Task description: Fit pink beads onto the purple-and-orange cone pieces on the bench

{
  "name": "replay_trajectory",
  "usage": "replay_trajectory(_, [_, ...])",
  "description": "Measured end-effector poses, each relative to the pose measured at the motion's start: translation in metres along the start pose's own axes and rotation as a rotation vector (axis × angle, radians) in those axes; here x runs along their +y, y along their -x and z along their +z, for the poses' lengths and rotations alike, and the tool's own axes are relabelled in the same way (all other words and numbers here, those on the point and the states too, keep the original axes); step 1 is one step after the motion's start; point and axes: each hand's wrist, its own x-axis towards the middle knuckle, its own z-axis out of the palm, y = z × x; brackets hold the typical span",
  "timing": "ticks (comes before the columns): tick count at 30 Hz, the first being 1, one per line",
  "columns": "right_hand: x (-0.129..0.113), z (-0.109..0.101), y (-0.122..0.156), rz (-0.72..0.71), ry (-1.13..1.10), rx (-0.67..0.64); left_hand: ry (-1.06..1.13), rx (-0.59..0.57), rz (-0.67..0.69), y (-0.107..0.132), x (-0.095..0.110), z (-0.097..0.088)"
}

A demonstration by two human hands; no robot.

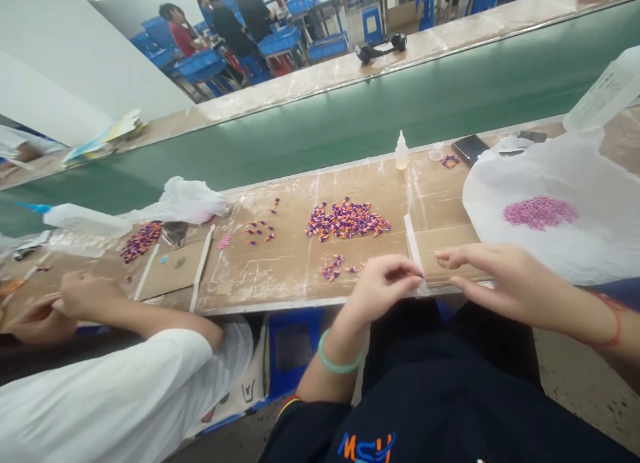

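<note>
My left hand (385, 283) is closed in a pinch at the table's front edge, with a tiny dark purple piece (423, 276) showing at its fingertips. Facing it from the right, my right hand (493, 276) has thumb and forefinger apart; a small speck at the forefinger's tip is too small to name. Between them a white strip (414, 246) lies on the cardboard. Beyond my left hand is a small cluster of purple and orange pieces (331, 268), and farther back a larger pile of such pieces (345, 220). Tiny pink pieces (540, 212) lie on a white plastic sheet (595, 243) at right.
A small dropper bottle (401, 153), a ring of purple and orange pieces (450, 161) and a phone (470, 148) stand or lie along the back. A large translucent bottle (605, 93) leans at right. To the left, a co-worker in a white sleeve (165, 363) works at the table.
</note>
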Motion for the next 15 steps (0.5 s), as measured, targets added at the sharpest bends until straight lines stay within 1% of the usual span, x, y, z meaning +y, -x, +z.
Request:
replay_trajectory(3, [0.019,-0.012,0.011,0.098,0.059,0.081,-0.522,0.106,-0.005,0.001,-0.012,-0.05])
replay_trajectory(5, [0.029,-0.02,0.019,0.18,0.076,0.125,-0.732,0.138,-0.051,0.001,-0.019,-0.08])
replay_trajectory(7, [0.037,-0.028,0.025,0.255,0.086,0.15,-0.849,0.182,-0.092,-0.003,-0.023,-0.103])
replay_trajectory(9, [0.042,-0.032,0.029,0.319,0.091,0.156,-0.914,0.262,-0.099,-0.011,-0.026,-0.118])
replay_trajectory(11, [0.048,-0.035,0.033,0.39,0.094,0.158,-0.955,0.326,-0.086,-0.023,-0.03,-0.127])
replay_trajectory(13, [0.055,-0.035,0.039,0.462,0.113,0.153,-0.987,0.325,-0.083,-0.036,-0.034,-0.131])
replay_trajectory(15, [0.064,-0.035,0.048,0.477,0.177,0.184,-1.026,0.304,-0.091,-0.044,-0.038,-0.132])
